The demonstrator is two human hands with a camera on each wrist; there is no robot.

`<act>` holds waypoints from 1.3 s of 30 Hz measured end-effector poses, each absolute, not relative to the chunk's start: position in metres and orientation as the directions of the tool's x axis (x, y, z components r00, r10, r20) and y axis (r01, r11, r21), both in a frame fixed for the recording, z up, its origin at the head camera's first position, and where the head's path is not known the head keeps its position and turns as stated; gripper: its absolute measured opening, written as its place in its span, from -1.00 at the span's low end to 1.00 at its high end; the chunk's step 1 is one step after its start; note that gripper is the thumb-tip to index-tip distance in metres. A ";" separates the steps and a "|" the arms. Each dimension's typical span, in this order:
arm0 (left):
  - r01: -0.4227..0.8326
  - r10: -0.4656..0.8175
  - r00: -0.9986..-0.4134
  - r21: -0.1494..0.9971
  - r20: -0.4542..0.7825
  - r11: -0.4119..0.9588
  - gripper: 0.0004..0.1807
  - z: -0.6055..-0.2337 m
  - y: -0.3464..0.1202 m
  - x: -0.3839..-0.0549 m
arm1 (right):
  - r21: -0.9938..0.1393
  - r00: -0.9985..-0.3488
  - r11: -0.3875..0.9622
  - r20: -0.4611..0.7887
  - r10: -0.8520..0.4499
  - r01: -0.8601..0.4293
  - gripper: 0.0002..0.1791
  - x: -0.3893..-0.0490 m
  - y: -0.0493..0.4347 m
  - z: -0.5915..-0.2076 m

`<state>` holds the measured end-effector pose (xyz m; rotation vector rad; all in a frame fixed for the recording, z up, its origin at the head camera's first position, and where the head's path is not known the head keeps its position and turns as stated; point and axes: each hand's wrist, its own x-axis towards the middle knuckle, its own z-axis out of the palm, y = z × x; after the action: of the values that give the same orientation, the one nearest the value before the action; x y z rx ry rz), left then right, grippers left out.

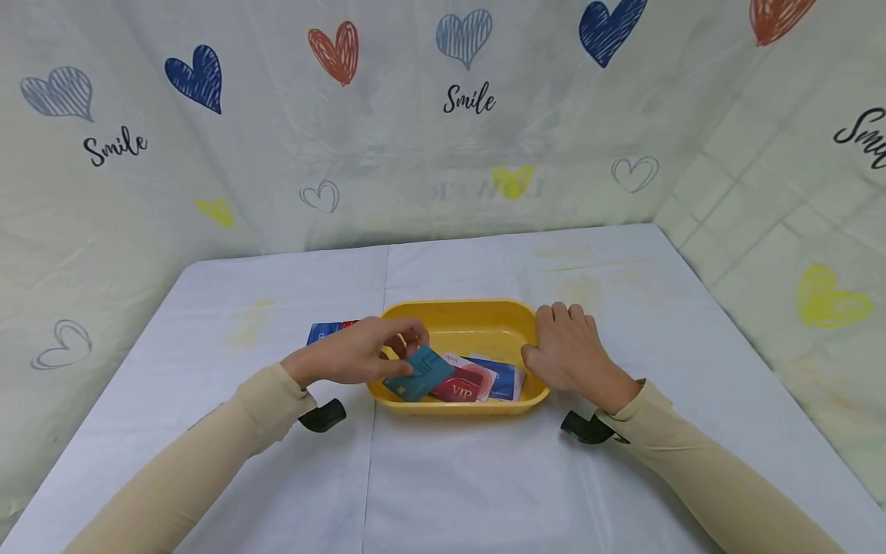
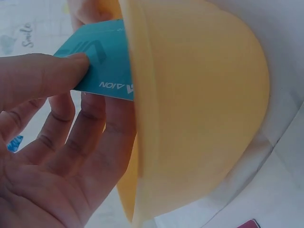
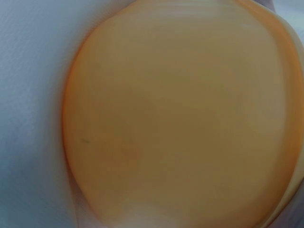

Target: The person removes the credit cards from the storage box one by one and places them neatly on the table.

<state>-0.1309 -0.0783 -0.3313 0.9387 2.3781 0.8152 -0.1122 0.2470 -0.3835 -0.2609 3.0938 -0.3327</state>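
My left hand pinches a teal plastic card between thumb and fingers, over the left side of a yellow oval tub. In the left wrist view the card shows white lettering reading AION, and the tub's rim covers one end of it. Inside the tub lie a red VIP card and a blue-and-white card, overlapping each other. My right hand grips the tub's right rim, its thumb on the inner side. The tub's outer wall fills most of the right wrist view, which hides that hand.
Blue and red cards lie on the white-covered table just left of the tub, partly behind my left hand. A curtain printed with hearts hangs along the table's far edge. Dark straps with devices sit at both wrists.
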 end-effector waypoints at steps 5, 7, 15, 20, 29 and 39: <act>0.457 0.730 -0.662 0.680 -0.171 0.574 -0.66 -0.329 -0.080 -0.131 | -0.214 -0.985 0.962 0.000 -0.171 -0.167 -0.72 -0.112 0.247 -0.383; 0.451 0.727 -0.666 0.686 -0.167 0.571 -0.65 -0.327 -0.081 -0.131 | -0.214 -0.985 0.962 0.002 -0.171 -0.168 -0.73 -0.112 0.247 -0.383; 0.449 0.722 -0.677 0.696 -0.144 0.560 -0.63 -0.322 -0.086 -0.130 | -0.212 -0.985 0.963 0.005 -0.171 -0.169 -0.73 -0.112 0.246 -0.384; 0.451 0.717 -0.685 0.696 -0.131 0.558 -0.61 -0.320 -0.090 -0.129 | -0.210 -0.986 0.964 0.003 -0.168 -0.165 -0.73 -0.113 0.246 -0.384; 0.434 0.692 -0.713 0.703 -0.115 0.564 -0.60 -0.316 -0.094 -0.129 | -0.209 -0.987 0.965 0.002 -0.163 -0.160 -0.74 -0.112 0.245 -0.383; 0.440 0.682 -0.726 0.701 -0.090 0.561 -0.62 -0.310 -0.102 -0.128 | -0.207 -0.987 0.967 -0.017 -0.158 -0.151 -0.74 -0.112 0.244 -0.381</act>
<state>-0.1278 -0.1017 -0.3098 0.9167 2.4462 0.9569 -0.1120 0.2441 -0.3812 -0.2426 3.0823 -0.3202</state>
